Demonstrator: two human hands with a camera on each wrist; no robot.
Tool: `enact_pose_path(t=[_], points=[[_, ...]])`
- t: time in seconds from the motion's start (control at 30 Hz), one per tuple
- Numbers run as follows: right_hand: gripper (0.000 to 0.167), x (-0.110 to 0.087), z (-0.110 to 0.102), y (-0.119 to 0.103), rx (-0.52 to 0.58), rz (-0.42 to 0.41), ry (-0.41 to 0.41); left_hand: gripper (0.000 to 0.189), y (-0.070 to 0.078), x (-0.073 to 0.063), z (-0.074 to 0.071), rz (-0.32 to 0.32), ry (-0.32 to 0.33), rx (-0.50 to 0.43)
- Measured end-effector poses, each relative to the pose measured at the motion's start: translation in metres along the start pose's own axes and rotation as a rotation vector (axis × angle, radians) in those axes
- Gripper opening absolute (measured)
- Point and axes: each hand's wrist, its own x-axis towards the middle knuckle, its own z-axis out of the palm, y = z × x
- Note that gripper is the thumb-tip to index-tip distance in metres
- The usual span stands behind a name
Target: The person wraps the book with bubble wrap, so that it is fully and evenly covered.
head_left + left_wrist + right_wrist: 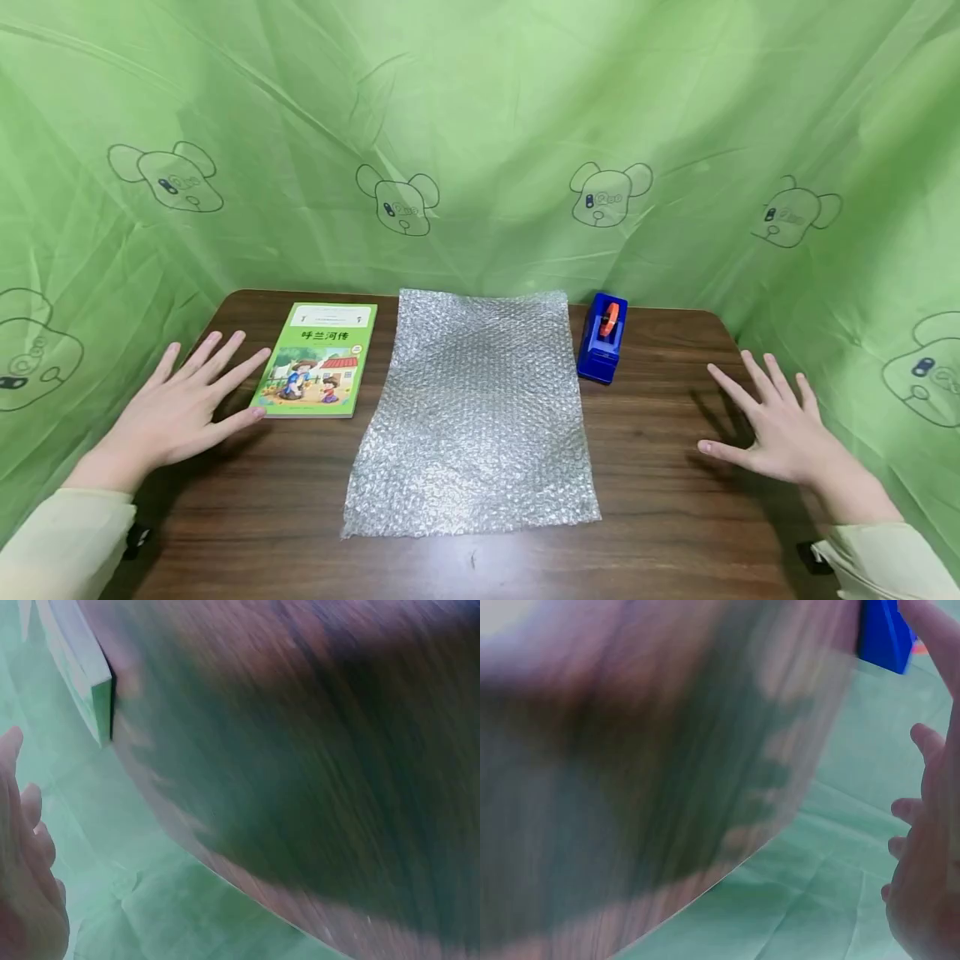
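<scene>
My left hand (180, 408) is spread flat with straight fingers over the left side of the table, its thumb and index tips overlapping the edge of a green book (315, 360) in the head view. The book lies face up, with a picture of two figures and a house on its cover. A sheet of bubble wrap (476, 417) is laid out in the middle of the table. Right of its far end stands a blue tape dispenser (600, 354) with an orange roll (611, 318). Holding nothing, my right hand (783, 437) hovers with fingers spread at the right.
The dark wooden table (652, 500) has rounded far corners. Green cloth (495, 100) printed with cartoon animal heads hangs behind it and along both sides. Black bands (137, 540) show at the cuffs of pale sleeves (71, 542).
</scene>
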Motion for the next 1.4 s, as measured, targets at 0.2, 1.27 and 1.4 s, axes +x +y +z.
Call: enact_pose_path(t=[0.2,1.27,1.4], points=[[0.126,0.003,-0.001,-0.01,0.067,0.007,0.038,0.096,0.006,0.008,0.002,-0.02,0.014,-0.032],[0.11,0.077,0.013,-0.176,0.563,-0.27,0.055,0.096,0.13,0.067,-0.003,0.061,0.027,-0.482],[0.11,0.092,0.021,-0.188,0.574,-0.286,0.038,0.097,0.143,0.073,-0.002,0.085,0.021,-0.451]])
